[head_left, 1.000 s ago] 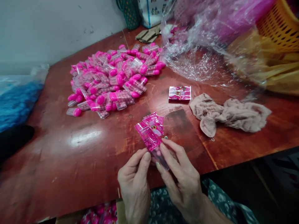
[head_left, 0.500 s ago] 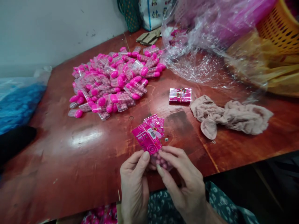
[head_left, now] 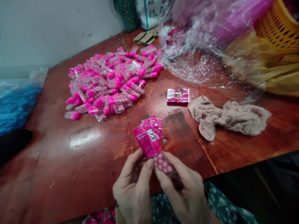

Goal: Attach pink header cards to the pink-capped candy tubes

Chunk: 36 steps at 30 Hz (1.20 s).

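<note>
Both hands are together above the near part of the table. Between their fingertips is a small clear container of round pink candies (head_left: 164, 164), tilted. A shiny pink printed label (head_left: 147, 140) with a barcode covers its far end; I cannot tell whether it is a sleeve or a packet. More pink labels (head_left: 158, 126) fan out just behind it. My left hand (head_left: 135, 183) is closed, thumb against the label's lower edge. My right hand (head_left: 184, 183) pinches the candy end between thumb and fingers. The left fingers are partly hidden behind the thumb.
Many pink-capped candy tubes (head_left: 105, 81) lie heaped at the back left. A shiny pink stack (head_left: 177, 96) and a crumpled beige cloth (head_left: 229, 116) are on the right. Clear plastic film (head_left: 193, 62) and an orange basket (head_left: 277, 28) stand behind. Blue bagged material (head_left: 18, 102) lies left.
The right fingers have shifted outward along the container, so more of the pink candies show. My left thumb has moved lower and inward. The whole view has shifted slightly.
</note>
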Available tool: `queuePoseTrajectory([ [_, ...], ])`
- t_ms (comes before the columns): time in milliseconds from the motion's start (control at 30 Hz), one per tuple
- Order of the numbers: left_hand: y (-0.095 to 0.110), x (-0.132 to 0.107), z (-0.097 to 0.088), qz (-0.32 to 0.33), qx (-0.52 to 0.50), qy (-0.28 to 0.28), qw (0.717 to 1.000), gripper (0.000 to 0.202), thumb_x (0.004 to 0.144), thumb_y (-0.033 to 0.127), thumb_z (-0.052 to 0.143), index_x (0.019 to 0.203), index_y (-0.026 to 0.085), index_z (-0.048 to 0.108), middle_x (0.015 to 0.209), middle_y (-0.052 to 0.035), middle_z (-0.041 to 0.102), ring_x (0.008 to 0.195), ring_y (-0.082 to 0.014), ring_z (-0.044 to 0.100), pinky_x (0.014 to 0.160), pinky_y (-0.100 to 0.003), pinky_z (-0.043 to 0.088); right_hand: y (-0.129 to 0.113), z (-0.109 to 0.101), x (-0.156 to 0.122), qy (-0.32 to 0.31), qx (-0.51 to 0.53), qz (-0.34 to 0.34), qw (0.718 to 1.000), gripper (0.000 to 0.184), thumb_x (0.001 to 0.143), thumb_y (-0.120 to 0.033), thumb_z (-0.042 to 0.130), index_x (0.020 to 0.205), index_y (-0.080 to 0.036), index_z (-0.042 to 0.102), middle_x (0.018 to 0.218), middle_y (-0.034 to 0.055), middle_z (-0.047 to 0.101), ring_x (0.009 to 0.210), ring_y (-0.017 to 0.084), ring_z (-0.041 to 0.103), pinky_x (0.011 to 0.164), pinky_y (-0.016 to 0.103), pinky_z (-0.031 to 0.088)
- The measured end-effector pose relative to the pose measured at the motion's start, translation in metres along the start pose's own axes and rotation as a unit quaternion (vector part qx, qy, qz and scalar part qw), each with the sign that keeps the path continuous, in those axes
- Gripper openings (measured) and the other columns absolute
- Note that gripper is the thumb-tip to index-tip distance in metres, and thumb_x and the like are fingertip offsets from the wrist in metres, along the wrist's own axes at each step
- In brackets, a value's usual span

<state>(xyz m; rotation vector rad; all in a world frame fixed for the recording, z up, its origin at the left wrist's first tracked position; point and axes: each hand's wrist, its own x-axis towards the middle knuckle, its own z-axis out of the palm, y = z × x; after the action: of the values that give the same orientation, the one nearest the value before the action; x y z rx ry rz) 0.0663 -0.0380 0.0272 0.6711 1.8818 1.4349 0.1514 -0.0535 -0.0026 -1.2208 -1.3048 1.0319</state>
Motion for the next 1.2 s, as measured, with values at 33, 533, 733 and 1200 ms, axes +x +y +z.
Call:
queuePoseTrajectory([
  [33, 0.002, -0.003, 0.002, 0.026, 0.024, 0.012, 0.999, 0.026, 0.06, 0.016, 0.074, 0.085, 0.023, 0.07, 0.081, 0.0023, 0.069, 0.074, -0.0134, 0.062, 0.071, -0.022, 0.05, 0.002, 0.0, 0.0, 0.008, -0.02, -0.027, 0.999, 0.04, 0.08, -0.012, 0.054, 0.12, -0.015, 0.049, 0.106, 0.0096, 0.066, 0.09, 0.019, 0.066, 0.078, 0.027, 0.056],
  [533, 0.007, 0.051, -0.016, 0.579, 0.336, -0.286, 0.686, 0.026, 0.07, -0.002, 0.058, 0.093, 0.007, 0.063, 0.084, -0.0147, 0.067, 0.081, -0.0219, 0.061, 0.079, -0.034, 0.049, 0.015, 0.004, -0.004, 0.035, -0.199, -0.117, 0.972, 0.038, 0.086, -0.018, 0.047, 0.122, -0.01, 0.045, 0.104, 0.0148, 0.066, 0.089, 0.023, 0.066, 0.073, 0.029, 0.057],
  [733, 0.01, 0.051, -0.008, 0.574, 0.402, -0.337, 0.628, 0.016, 0.076, 0.001, 0.05, 0.083, 0.013, 0.059, 0.077, -0.0084, 0.063, 0.076, -0.0195, 0.059, 0.073, -0.031, 0.05, 0.016, 0.003, -0.002, 0.05, -0.208, -0.115, 0.97, 0.038, 0.086, -0.017, 0.047, 0.123, -0.01, 0.044, 0.093, 0.0128, 0.069, 0.088, 0.024, 0.067, 0.069, 0.029, 0.058],
  [1200, -0.012, 0.046, -0.014, 0.581, 0.384, -0.256, 0.671, 0.015, 0.076, 0.002, 0.055, 0.09, 0.005, 0.054, 0.083, -0.0118, 0.061, 0.077, -0.0169, 0.061, 0.068, -0.026, 0.052, 0.024, 0.01, -0.015, 0.09, -0.158, -0.082, 0.98, 0.043, 0.084, -0.012, 0.051, 0.127, -0.015, 0.046, 0.108, 0.0135, 0.066, 0.092, 0.023, 0.066, 0.076, 0.027, 0.057],
])
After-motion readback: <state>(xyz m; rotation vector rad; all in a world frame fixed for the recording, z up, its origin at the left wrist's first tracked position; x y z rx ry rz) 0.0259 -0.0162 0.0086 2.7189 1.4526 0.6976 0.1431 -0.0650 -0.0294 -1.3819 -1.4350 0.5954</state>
